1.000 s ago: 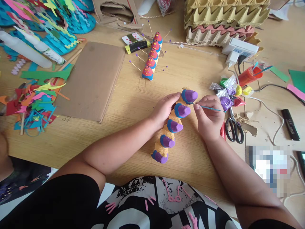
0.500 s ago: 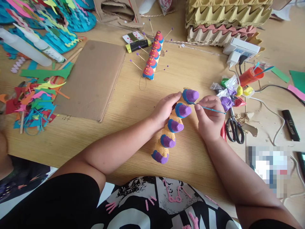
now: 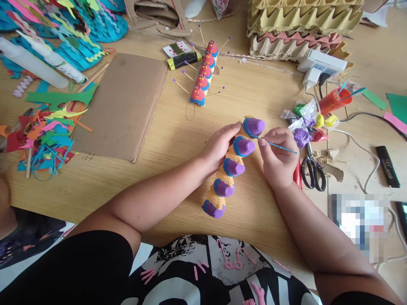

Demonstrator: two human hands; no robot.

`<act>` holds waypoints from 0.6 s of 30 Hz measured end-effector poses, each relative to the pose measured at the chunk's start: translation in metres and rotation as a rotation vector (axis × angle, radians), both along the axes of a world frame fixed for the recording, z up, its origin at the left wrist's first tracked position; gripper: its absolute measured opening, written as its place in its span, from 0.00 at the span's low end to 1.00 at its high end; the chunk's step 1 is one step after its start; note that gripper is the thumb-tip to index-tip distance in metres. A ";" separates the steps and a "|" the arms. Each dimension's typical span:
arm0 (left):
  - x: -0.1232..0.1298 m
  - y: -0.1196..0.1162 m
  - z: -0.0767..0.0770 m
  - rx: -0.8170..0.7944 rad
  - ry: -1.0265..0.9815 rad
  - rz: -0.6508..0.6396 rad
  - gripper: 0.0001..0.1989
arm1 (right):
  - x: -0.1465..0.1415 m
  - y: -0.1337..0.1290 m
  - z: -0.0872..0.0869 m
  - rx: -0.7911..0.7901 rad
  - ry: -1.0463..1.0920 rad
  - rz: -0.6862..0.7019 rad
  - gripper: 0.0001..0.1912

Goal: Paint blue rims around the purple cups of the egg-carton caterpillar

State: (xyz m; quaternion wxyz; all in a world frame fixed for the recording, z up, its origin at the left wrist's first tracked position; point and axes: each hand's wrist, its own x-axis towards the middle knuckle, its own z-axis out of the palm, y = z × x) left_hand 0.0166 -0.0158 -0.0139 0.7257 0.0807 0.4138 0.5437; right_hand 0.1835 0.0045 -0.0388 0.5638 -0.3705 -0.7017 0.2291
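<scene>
My left hand [image 3: 221, 146] grips an egg-carton strip [image 3: 220, 189] near its far end, thumb along the top edge. Its several cups are capped with purple clay over blue clay, and the bare carton between them is yellowish-orange. Pinched in my right hand [image 3: 278, 159] is a thin blue modelling tool [image 3: 280, 146]. Its tip touches or nearly touches the blue clay rim of the farthest cup. Beyond my hands stands a second carton strip [image 3: 203, 80] with red and blue clay, small faces and purple-tipped sticks.
A cardboard sheet [image 3: 124, 106] and coloured paper scraps [image 3: 47, 135] lie left. Stacked egg trays [image 3: 302, 25] stand at the back. To the right are scissors [image 3: 313, 171], bagged clay [image 3: 302, 137], an orange cup [image 3: 333, 101], a power strip [image 3: 322, 63] and cables.
My right hand has shifted very slightly left, and the tool's rear end has swung a little left and down. The carton strip stays almost in place in my left hand.
</scene>
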 end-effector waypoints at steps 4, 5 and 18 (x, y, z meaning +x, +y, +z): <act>0.000 0.001 0.000 0.023 0.033 -0.003 0.17 | 0.000 -0.001 0.002 0.017 -0.039 -0.021 0.12; 0.000 0.001 0.000 0.034 0.037 -0.002 0.17 | 0.000 -0.002 0.003 0.024 -0.045 -0.023 0.12; 0.000 0.000 0.000 0.071 0.000 -0.021 0.17 | 0.004 -0.001 0.006 0.061 -0.105 -0.015 0.13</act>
